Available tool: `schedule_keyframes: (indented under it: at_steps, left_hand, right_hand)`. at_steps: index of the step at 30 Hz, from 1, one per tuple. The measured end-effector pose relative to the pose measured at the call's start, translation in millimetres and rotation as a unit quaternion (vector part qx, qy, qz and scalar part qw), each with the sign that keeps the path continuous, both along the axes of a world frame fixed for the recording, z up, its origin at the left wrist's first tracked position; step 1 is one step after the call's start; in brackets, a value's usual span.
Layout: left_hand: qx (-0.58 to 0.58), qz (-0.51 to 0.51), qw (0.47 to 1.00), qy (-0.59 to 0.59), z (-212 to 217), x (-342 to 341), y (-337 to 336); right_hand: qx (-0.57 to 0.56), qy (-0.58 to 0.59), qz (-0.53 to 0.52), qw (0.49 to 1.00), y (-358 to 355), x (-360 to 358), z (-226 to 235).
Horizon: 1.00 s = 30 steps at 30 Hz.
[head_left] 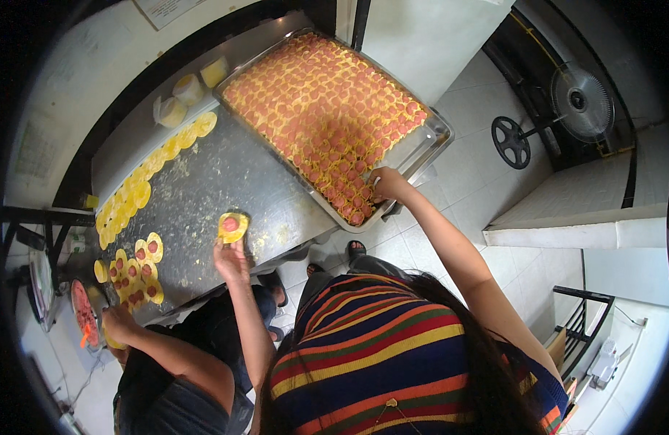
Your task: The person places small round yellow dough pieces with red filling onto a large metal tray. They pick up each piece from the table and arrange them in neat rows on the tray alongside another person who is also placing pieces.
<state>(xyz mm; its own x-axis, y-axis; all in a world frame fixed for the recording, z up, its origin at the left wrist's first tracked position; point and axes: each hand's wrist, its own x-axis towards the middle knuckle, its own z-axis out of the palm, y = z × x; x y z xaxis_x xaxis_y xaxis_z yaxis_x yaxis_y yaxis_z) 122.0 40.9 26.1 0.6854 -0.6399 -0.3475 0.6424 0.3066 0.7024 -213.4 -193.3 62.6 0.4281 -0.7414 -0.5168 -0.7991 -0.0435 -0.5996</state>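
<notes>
A round yellow dough wrapper (241,218) with a ball of pink filling (230,224) at its middle lies at the fingertips of my left hand (231,259). These fingers are closed on its near edge, over the metal table. My right hand (387,183) reaches into the near right corner of a large metal tray (414,151). Its fingers are drawn together beside the nearest filled dough pieces (349,181); what they hold, if anything, is hidden. Rows of these pieces, yellow with pink filling showing on top, cover most of the tray.
At the left, a co-worker's hand (120,326) is near a bowl of pink filling (85,312) and filled wrappers (135,279). Plain wrappers (135,188) overlap along the far side of the metal table (204,188). Wrapper stacks (188,89) stand behind. A fan (579,98) stands right.
</notes>
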Motion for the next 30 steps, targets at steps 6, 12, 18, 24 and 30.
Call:
schedule_keyframes:
  at_steps: [6,12,18,24,30]
  left_hand:
    - [-0.019,-0.06,0.998,0.022,8,-38,-10]
    - [-0.022,-0.086,0.996,0.006,20,-60,-10]
    - [-0.018,-0.105,0.994,0.013,21,-72,-7]
    - [-0.045,-0.128,0.991,0.017,25,-79,-7]
    - [-0.077,-0.152,0.985,0.033,45,-88,-17]
  right_hand:
    - [-0.084,0.054,0.042,0.994,-1,3,-12]
    - [-0.112,0.036,0.015,0.993,9,-3,4]
    - [-0.049,-0.005,-0.039,0.998,2,-12,-16]
    - [-0.204,-0.002,-0.07,0.977,18,10,25]
    - [0.127,-0.355,-0.057,0.924,70,98,27]
